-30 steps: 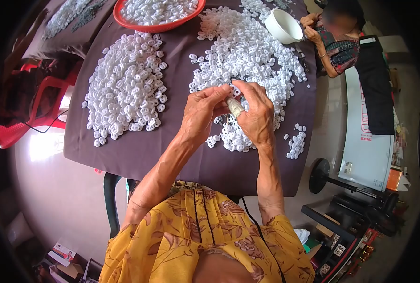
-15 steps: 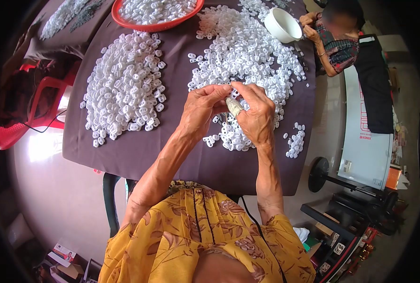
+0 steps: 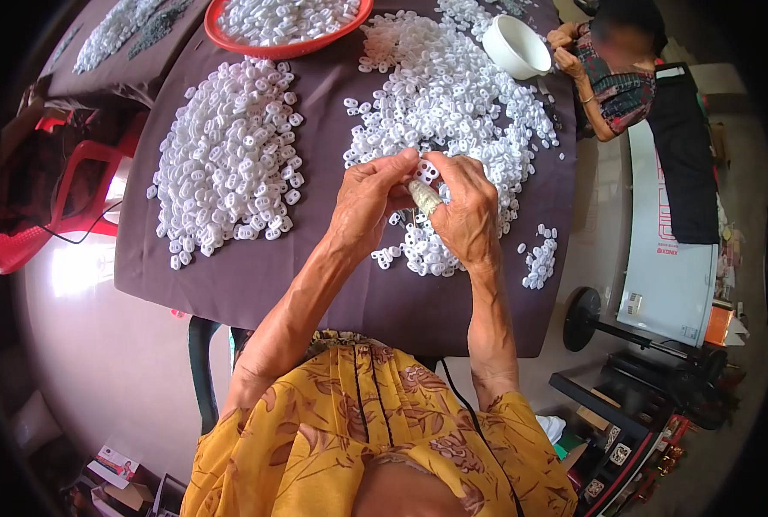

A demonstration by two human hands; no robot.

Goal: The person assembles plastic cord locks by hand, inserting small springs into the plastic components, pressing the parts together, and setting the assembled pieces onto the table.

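Note:
My left hand [image 3: 371,196] is closed, its thumb and finger pinched at the near edge of a large pile of small white two-holed pieces [image 3: 440,95]. What it pinches is too small to name. Close beside it, my right hand [image 3: 466,202] is bent inward, with a pale wrapping [image 3: 424,197] on one digit. That hand is closed too, and what it may hold is hidden among the fingers. Between the fingertips a white piece shows, but I cannot tell whether it is held. A second heap of white pieces [image 3: 229,155] lies to the left.
A red basin [image 3: 291,50] of white pieces stands at the back of the brown-covered table [image 3: 315,297]. Near the right edge is a white bowl [image 3: 516,47]. Another person [image 3: 616,82] sits beyond it. A red chair [image 3: 91,185] stands left, a black-framed machine [image 3: 642,379] right.
My right hand's upper fingers and wrapped digit have shifted slightly up and left. The gap between the two hands' fingertips looks a little wider.

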